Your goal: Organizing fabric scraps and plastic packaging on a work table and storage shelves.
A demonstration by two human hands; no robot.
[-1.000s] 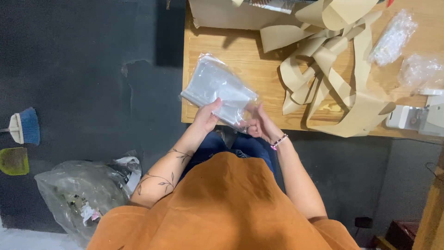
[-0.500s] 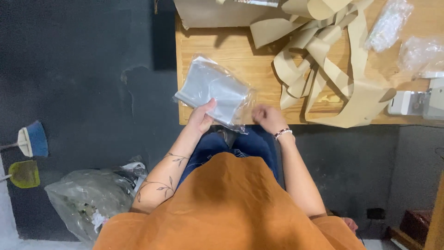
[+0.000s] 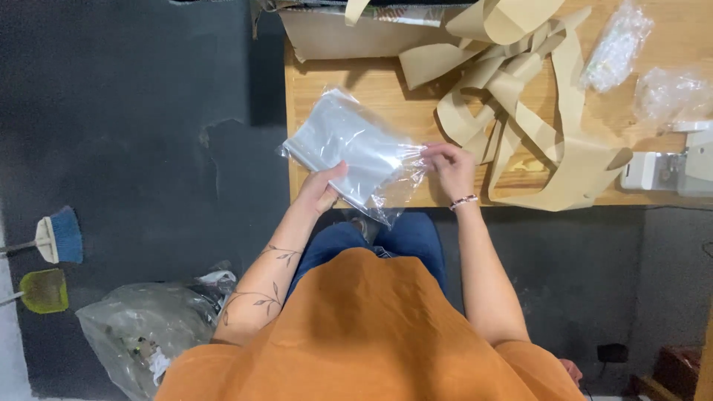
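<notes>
Clear plastic bag (image 3: 349, 152) with a pale grey-white pack inside, sitting on a light wood table (image 3: 327, 82). Paper strips (image 3: 520, 96) are plain tan/kraft. Orange apron (image 3: 371, 334) over blue jeans (image 3: 405, 234). Left forearm has a dark leafy vine tattoo (image 3: 260, 293), right wrist a pink and white bracelet (image 3: 463, 201). Floor (image 3: 126, 111) is dark grey, blue brush (image 3: 63, 234) and yellow-green one (image 3: 43, 289) on it.
</notes>
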